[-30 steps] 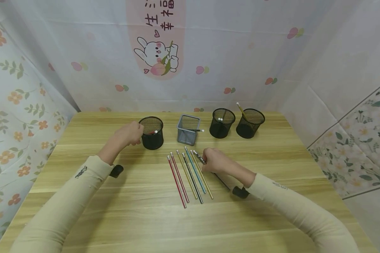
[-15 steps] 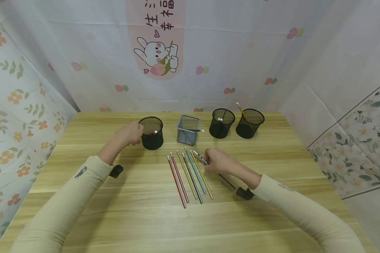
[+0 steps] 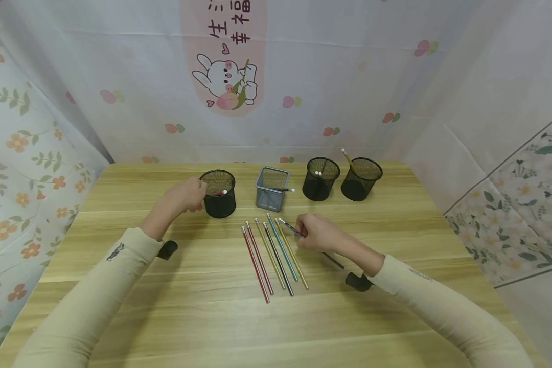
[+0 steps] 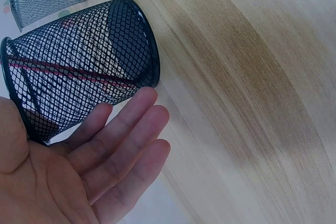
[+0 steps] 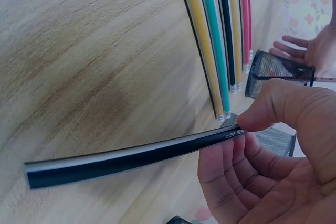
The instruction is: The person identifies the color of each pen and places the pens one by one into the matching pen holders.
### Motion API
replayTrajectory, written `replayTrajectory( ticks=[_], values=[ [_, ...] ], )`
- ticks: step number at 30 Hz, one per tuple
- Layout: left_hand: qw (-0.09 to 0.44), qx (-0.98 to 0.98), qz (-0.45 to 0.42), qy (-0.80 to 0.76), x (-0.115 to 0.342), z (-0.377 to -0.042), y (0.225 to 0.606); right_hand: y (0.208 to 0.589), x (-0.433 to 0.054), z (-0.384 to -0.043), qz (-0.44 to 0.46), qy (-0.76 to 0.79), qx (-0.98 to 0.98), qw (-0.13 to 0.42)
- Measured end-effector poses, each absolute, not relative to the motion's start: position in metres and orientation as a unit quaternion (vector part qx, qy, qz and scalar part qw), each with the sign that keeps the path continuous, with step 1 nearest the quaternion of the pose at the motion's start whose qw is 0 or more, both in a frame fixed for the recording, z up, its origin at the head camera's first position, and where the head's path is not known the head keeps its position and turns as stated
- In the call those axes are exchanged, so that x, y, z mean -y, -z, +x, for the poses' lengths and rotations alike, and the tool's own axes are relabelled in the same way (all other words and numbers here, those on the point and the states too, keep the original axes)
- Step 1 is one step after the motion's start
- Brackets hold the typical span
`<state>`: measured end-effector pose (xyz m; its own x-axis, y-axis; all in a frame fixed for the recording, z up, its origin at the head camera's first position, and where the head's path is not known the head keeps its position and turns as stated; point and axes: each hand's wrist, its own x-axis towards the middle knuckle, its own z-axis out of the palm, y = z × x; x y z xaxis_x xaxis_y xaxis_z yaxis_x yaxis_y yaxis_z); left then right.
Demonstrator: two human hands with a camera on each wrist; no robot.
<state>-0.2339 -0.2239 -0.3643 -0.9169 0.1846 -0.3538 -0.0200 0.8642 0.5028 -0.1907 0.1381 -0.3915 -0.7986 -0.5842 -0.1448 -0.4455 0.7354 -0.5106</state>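
— How are the fingers set?
— By the right hand (image 3: pixel 319 234), a dark pencil (image 5: pixel 131 157) is pinched between thumb and forefinger, the gap being kept to the pencil's thickness; the other fingers are loosely bent. On the left hand (image 3: pixel 184 195), the fingers are nearly straight and slightly parted, held along the mesh wall of a round black cup (image 3: pixel 220 207).
— What is obscured?
— The dark pencil's middle is covered by the hand in the head view, and its upper end is hidden in the right wrist view. The left thumb's tip is cut off in the left wrist view. Whether the pencil is clear of the desk (image 3: pixel 188 317) cannot be told.
— Where is it, then?
— Its white-tipped end is seen past the right fingers, just beside the tops of six pencils (image 3: pixel 282 247) laid in a row; its lower end is angled back under the wrist.
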Motion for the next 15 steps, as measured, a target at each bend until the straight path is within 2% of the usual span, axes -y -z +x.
replayTrajectory(
  ticks=[7,15],
  values=[
    [0.202,-0.945,0.048,-0.252,0.2245,-0.2345,0.3643,0.3875,-0.1379,-0.1877,-0.292,0.249,-0.914,0.132],
    [0.202,-0.945,0.043,-0.253,0.2248,-0.2347,0.3655,0.3833,-0.1396,-0.1874,-0.325,0.263,-0.904,0.088]
  ],
)
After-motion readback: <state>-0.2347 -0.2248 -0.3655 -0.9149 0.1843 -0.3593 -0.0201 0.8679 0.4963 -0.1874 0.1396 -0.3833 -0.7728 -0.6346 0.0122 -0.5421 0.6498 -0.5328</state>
